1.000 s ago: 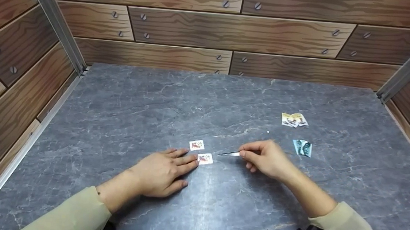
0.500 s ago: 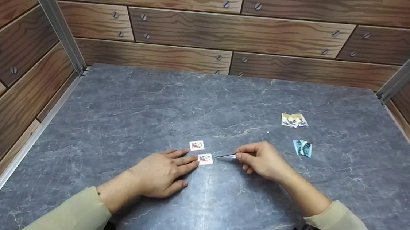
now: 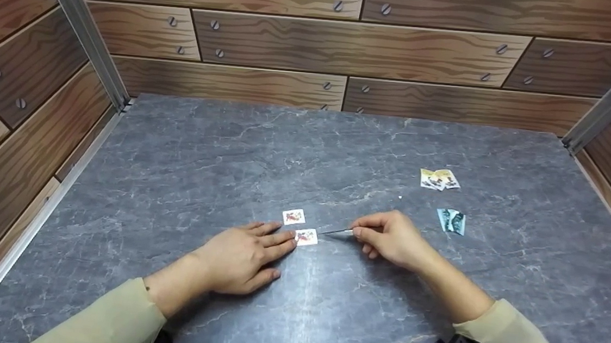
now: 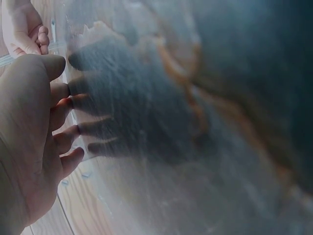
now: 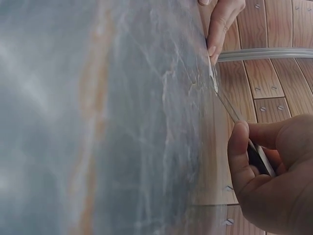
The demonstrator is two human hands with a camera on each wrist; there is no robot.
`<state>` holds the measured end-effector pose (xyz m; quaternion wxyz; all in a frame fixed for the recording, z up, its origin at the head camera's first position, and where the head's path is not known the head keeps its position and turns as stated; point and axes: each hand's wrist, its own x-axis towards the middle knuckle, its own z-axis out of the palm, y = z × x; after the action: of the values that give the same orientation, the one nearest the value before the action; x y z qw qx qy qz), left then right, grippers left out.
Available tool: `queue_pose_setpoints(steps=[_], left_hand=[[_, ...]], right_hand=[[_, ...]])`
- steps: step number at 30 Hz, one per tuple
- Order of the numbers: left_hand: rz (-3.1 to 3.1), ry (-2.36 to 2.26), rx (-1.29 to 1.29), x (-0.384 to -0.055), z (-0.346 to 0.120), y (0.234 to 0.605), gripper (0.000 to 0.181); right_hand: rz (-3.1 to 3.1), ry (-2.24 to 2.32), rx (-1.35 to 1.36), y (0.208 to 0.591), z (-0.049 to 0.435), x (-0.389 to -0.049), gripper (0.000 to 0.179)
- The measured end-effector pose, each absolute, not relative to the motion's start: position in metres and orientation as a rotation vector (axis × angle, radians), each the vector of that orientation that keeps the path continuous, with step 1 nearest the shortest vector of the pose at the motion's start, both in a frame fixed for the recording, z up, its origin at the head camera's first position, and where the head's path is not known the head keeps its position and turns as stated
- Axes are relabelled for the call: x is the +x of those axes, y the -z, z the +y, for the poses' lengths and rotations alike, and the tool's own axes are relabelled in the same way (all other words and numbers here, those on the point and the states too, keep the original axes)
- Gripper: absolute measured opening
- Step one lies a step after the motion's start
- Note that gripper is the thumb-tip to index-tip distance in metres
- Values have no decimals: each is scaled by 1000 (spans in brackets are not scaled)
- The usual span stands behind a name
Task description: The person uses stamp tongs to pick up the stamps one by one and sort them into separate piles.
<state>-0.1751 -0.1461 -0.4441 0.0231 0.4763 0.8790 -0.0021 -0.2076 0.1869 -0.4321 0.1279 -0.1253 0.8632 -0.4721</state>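
Two small white paper squares with reddish prints lie on the grey marbled table. My left hand (image 3: 241, 256) lies palm down with fingers spread, its fingertips right at the left edge of the nearer square (image 3: 307, 237). The farther square (image 3: 293, 217) is just beyond those fingertips. Thumb and fingers of my right hand (image 3: 390, 239) pinch slim metal tweezers (image 3: 338, 232), which point left. Their tip is at the right edge of the nearer square. In the right wrist view the tweezers (image 5: 227, 105) slant toward the left hand's fingers, their rear end partly hidden by the right hand.
Overlapping yellow-and-white paper pieces (image 3: 439, 179) lie at the back right. Nearer stand out teal printed pieces (image 3: 451, 221), beyond the right hand. A tiny white scrap (image 3: 400, 197) is on the table (image 3: 220, 148). Wood-patterned walls (image 3: 272, 41) enclose the back and sides.
My right hand has moved slightly left, bringing the tweezers' tip to the nearer square's edge. Over the last half second it has barely moved. My left hand and both squares have stayed put.
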Motion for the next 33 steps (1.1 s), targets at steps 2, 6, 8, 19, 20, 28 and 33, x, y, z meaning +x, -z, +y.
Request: queue_pose_setpoints(steps=[2, 6, 8, 19, 20, 28, 33], left_hand=[[2721, 7, 1472, -175, -146, 444, 63], [2721, -1, 1470, -175, -146, 445, 63], [2720, -2, 1472, -175, -146, 445, 64], [2711, 1, 1468, -175, -147, 445, 63], [2709, 0, 1465, -175, -147, 444, 64], [2701, -19, 1454, -176, -147, 445, 64], [2703, -12, 1457, -175, -147, 444, 64]], right_hand=[[2490, 1374, -371, 432, 185, -207, 20], [2470, 1368, -380, 432, 182, -206, 20], [2477, 1361, -381, 433, 180, -206, 19], [2525, 1353, -423, 435, 181, -207, 16], [2524, 1361, -426, 435, 181, -207, 16], [2552, 1372, -395, 435, 190, -208, 16], [2555, 1381, -343, 432, 197, -208, 16]])
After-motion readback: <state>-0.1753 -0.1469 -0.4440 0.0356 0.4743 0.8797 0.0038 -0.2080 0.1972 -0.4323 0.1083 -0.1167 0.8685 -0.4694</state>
